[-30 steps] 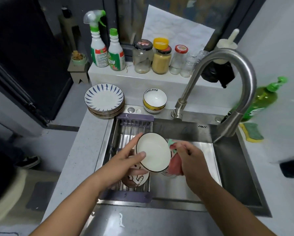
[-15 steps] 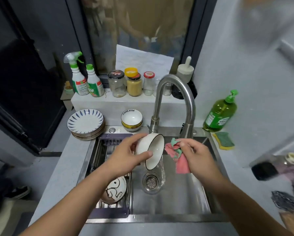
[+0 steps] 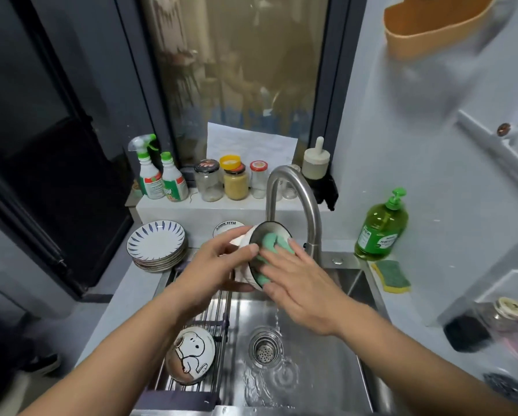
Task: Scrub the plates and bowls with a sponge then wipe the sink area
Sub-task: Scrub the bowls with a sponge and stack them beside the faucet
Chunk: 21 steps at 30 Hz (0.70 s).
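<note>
1. Water (image 3: 269,382) ripples across the steel sink (image 3: 326,373) in front of the faucet (image 3: 293,202), ringing the drain strainer (image 3: 265,348); a thin stream falls from below the hands.
2. Nearer than the faucet and to its left, a cartoon-dog bowl (image 3: 191,357) lies tilted on the roll-up rack (image 3: 221,310) that spans the sink's left side.
3. Directly before the faucet, the left hand (image 3: 218,265) grips a white, dark-rimmed bowl (image 3: 245,240) held on its side over the sink, fingers curled round the outside and thumb on the rim.
4. The right hand (image 3: 299,286) presses a green cloth (image 3: 271,240) into that bowl's mouth with fingers stretched nearly flat; the hand covers much of the cloth and hides the faucet's spout end.
5. Hands and bowl block the faucet's base and most of a lettered bowl (image 3: 226,228) just behind them.
6. Left of the faucet, a stack of blue-patterned plates (image 3: 157,241) sits on the counter.
7. Right of the faucet lie a green-and-yellow sponge (image 3: 392,276) and, just beyond it, a green soap bottle (image 3: 382,229).
8. Behind the faucet, a ledge holds two spray bottles (image 3: 161,178) and three jars (image 3: 235,180) below the window.
</note>
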Each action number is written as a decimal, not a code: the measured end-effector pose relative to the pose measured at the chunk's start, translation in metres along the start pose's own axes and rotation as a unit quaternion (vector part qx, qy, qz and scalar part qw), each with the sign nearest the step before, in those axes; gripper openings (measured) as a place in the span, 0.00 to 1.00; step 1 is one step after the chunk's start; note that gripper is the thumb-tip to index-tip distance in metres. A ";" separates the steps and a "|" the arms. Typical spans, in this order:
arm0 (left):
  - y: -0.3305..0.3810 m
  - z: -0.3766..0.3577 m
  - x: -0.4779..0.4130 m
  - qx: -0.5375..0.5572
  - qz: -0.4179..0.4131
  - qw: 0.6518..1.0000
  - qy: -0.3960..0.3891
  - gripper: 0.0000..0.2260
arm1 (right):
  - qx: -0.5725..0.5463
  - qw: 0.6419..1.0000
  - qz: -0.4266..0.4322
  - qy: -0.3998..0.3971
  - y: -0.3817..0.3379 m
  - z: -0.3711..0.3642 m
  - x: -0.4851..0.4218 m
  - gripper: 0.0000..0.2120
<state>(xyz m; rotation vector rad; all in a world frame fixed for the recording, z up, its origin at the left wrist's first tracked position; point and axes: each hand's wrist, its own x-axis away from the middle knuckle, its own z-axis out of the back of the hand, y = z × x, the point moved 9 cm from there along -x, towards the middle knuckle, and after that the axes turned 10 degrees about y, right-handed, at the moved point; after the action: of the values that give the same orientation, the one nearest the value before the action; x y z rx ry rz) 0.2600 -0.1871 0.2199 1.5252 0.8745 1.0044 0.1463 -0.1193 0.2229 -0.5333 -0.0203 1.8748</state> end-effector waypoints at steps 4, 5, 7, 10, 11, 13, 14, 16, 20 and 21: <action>0.018 0.005 -0.003 0.029 -0.026 0.999 0.035 0.18 | 0.093 0.995 0.040 0.002 -0.003 0.006 0.001 0.32; 0.019 0.005 -0.003 0.032 -0.031 0.998 0.048 0.18 | 0.046 0.999 0.025 0.016 -0.008 0.008 -0.002 0.32; 0.019 0.002 -0.003 0.041 -0.039 0.996 0.067 0.19 | -0.171 0.981 -0.076 0.049 -0.017 0.017 -0.008 0.30; 0.020 0.000 -0.004 0.063 -0.039 0.994 0.078 0.20 | -0.431 0.881 -0.190 0.053 -0.021 0.014 -0.009 0.30; 0.024 0.001 -0.004 0.071 -0.037 0.994 0.079 0.20 | -0.414 0.891 -0.178 0.050 -0.020 0.016 -0.009 0.30; 0.030 0.004 -0.004 0.086 -0.030 0.993 0.077 0.20 | -0.180 0.980 -0.068 0.050 -0.012 0.028 -0.010 0.30; 0.033 0.006 -0.003 0.093 -0.024 0.992 0.076 0.19 | -0.028 0.998 0.024 0.060 -0.007 0.032 -0.012 0.30; 0.035 0.006 -0.003 0.101 -0.014 0.992 0.072 0.18 | 0.169 0.975 0.140 0.042 0.008 0.030 -0.013 0.31; 0.029 0.000 -0.006 0.128 -0.001 0.986 0.103 0.16 | -0.015 0.997 0.038 0.064 -0.006 0.036 -0.022 0.30; 0.025 -0.002 -0.007 0.130 0.003 0.985 0.111 0.17 | -0.119 0.989 -0.034 0.078 -0.011 0.034 -0.022 0.29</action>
<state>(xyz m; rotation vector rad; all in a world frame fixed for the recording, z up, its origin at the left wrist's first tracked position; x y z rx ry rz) 0.2563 -0.1973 0.2435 1.6523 1.1970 1.1142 0.1493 -0.1268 0.2642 -0.8330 -0.1582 1.7697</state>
